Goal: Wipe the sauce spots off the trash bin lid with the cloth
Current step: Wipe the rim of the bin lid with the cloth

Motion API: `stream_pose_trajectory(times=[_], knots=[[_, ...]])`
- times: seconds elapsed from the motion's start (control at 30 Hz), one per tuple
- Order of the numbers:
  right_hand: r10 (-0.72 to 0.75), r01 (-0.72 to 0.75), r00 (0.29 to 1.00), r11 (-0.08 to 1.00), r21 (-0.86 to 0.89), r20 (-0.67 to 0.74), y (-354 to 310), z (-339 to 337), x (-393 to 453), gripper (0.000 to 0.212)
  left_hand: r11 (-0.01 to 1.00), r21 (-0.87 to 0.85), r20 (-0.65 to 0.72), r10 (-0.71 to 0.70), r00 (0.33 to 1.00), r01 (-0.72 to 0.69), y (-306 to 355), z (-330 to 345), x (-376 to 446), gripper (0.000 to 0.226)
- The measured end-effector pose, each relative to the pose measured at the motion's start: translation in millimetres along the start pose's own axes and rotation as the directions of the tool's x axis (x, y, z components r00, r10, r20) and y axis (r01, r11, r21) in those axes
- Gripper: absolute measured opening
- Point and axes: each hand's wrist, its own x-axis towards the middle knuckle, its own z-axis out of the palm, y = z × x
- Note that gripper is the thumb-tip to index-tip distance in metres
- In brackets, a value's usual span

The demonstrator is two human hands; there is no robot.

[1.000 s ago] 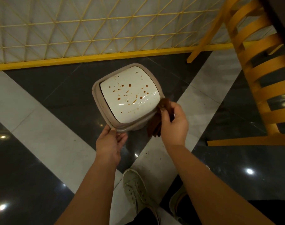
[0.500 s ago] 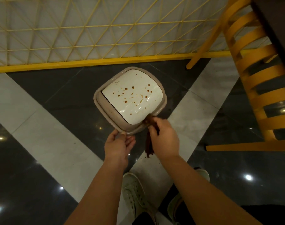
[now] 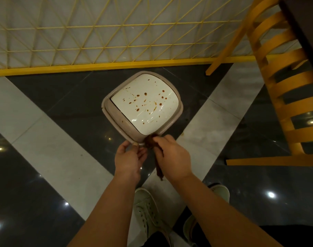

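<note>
The trash bin (image 3: 114,120) stands on the dark and pale tiled floor (image 3: 36,139), just in front of the yellow lattice fence (image 3: 98,32), and its glossy white lid (image 3: 145,106) is dotted with reddish-brown sauce spots (image 3: 145,94) across its middle and far side. The left hand (image 3: 128,158) grips the beige rim of the bin at its near corner, thumb laid on top of the rim and the other fingers curled under it; it held the same corner a second ago. The right hand (image 3: 171,155) pinches the dark brown cloth (image 3: 153,145) between thumb and curled fingers, with the bunched end of the cloth touching the bin's near corner right beside the left thumb, while the loose tail hangs down between the two wrists. A second ago this hand held the cloth at the right edge of the lid; half a second ago it was already close to the near corner, and now it sits there, almost touching the left hand. The spots look unwiped, as before. A yellow slatted chair (image 3: 284,97) stands to the right of the bin, and pale sneakers (image 3: 146,213) show nearer than the bin, under the forearms.
</note>
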Motion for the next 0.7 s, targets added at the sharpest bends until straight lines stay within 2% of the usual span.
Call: stream_pose_trajectory(times=[0.07,0.2,0.27,0.37,0.43,0.57,0.7], knots=[[-0.005,0.005,0.999,1.000,-0.004,-0.036,10,-8,6,0.026,1.000,0.005,0.008,0.002,1.000,-0.002,0,-3,1,0.037],[0.219,-0.216,0.963,0.976,0.033,-0.155,29,-20,26,0.027,1.000,-0.014,0.009,-0.012,1.000,0.012,1,0,0,0.039],[0.171,-0.168,0.976,0.985,0.034,-0.135,19,-13,21,0.025,1.000,-0.019,0.007,-0.009,1.000,0.009,0,3,-1,0.037],[0.007,-0.007,1.000,1.000,0.010,0.009,0,1,1,0.027,1.000,-0.009,0.011,0.014,1.000,-0.014,-2,3,-1,0.037],[-0.021,0.021,1.000,1.000,-0.005,0.018,5,1,-1,0.027,1.000,0.011,0.034,0.011,0.999,-0.011,-4,2,-4,0.036],[0.155,-0.152,0.985,0.988,0.039,-0.073,25,-18,5,0.027,0.994,0.080,0.120,-0.080,0.990,0.071,-6,-1,-10,0.037],[0.320,-0.308,0.939,0.946,0.105,-0.128,40,-38,11,0.029,0.998,0.029,0.041,-0.051,0.998,0.050,6,-7,0,0.041]])
